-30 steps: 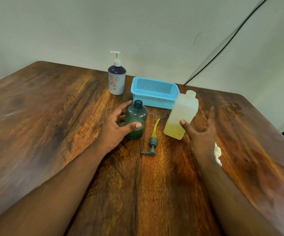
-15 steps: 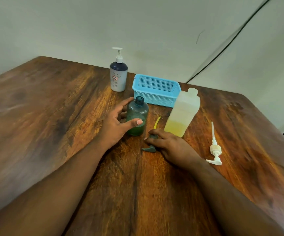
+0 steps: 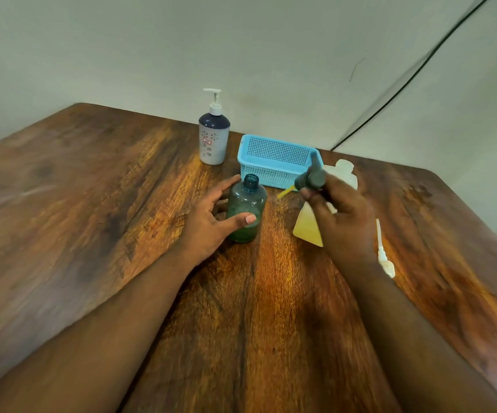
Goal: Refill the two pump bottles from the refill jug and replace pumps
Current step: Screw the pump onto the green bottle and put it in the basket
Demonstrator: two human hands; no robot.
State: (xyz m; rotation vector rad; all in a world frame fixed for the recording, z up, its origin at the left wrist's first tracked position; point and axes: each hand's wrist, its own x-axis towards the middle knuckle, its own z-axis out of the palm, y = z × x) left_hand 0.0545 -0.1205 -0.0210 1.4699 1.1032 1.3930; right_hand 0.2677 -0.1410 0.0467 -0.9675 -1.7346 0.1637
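An open green pump bottle (image 3: 245,208) stands upright at the table's middle, without its pump. My left hand (image 3: 213,217) wraps around its left side, thumb across the front. My right hand (image 3: 338,211) holds the grey-green pump (image 3: 312,175) in the air to the right of the bottle, its yellow tube (image 3: 286,192) pointing left and down. Behind my right hand stands the translucent refill jug (image 3: 308,226), with yellow liquid at its base. A white and navy pump bottle (image 3: 213,138) stands at the back with its pump on.
A blue mesh basket (image 3: 274,159) sits behind the green bottle. A loose white pump (image 3: 383,251) lies on the wooden table (image 3: 92,219) to the right of my right forearm. A dark cable (image 3: 405,84) runs down the wall at the right.
My right hand moved from beside the jug down to the grey-green pump on the table, gripped it and lifted it. My left hand stayed on the green bottle.
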